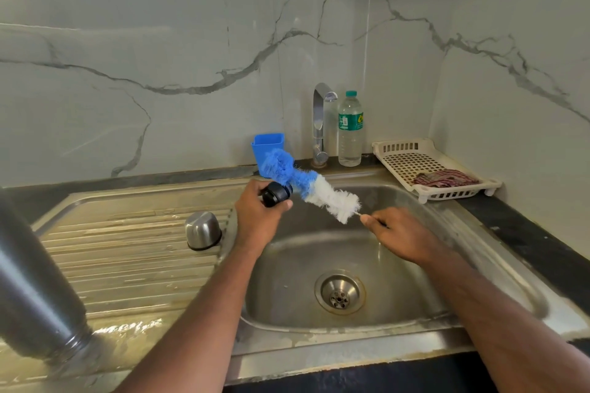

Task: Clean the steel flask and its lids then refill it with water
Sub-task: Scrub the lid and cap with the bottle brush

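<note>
My left hand (pixel 260 212) grips a black inner lid (pixel 276 194) above the left rim of the sink. My right hand (pixel 396 233) holds the thin handle of a blue and white bottle brush (pixel 311 187), whose blue bristles touch the lid. The steel flask (pixel 35 277) stands upside down on the draining board at the near left, its threaded mouth on the steel. A steel cup lid (pixel 203 230) sits upside down on the draining board, left of my left hand.
The sink basin (pixel 399 281) with its drain (pixel 339 292) lies below my hands. Behind it are the tap (pixel 320 124), a blue cup (pixel 266 150) and a plastic water bottle (pixel 350 131). A white rack (pixel 424 166) holding a cloth (pixel 445 179) is at the right.
</note>
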`<state>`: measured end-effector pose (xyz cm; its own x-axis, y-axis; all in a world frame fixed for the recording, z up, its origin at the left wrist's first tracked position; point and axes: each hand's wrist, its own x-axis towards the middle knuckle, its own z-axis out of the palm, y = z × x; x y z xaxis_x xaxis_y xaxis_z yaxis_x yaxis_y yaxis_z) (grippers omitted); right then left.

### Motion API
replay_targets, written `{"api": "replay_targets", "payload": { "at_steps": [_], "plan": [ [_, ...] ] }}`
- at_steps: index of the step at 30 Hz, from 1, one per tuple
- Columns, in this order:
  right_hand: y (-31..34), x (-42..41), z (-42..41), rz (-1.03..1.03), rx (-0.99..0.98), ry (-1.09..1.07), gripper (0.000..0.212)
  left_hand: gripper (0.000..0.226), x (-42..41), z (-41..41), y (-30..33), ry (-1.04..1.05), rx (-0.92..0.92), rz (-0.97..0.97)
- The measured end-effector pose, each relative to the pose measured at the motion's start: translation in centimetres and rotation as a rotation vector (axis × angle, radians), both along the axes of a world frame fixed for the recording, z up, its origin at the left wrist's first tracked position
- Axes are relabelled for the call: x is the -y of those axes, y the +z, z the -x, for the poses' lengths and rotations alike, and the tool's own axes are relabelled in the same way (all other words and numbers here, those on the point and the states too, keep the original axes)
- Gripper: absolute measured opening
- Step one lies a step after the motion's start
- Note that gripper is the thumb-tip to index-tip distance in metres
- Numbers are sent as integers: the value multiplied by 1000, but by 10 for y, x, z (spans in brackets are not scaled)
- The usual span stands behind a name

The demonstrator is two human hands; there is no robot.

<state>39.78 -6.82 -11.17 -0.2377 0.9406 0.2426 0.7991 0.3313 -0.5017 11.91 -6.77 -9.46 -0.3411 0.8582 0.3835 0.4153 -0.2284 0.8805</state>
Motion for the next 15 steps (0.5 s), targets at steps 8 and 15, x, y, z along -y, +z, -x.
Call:
{"api": "replay_targets", "payload": {
  "at_steps": [8,15],
  "plan": [
    [3,4,5,11,16,-1,55,46,2,-3,-3,-56,-70,3],
    [10,10,-19,38,-105,26,53,38,-6,9,-3,-63,350,17]
  ]
}}
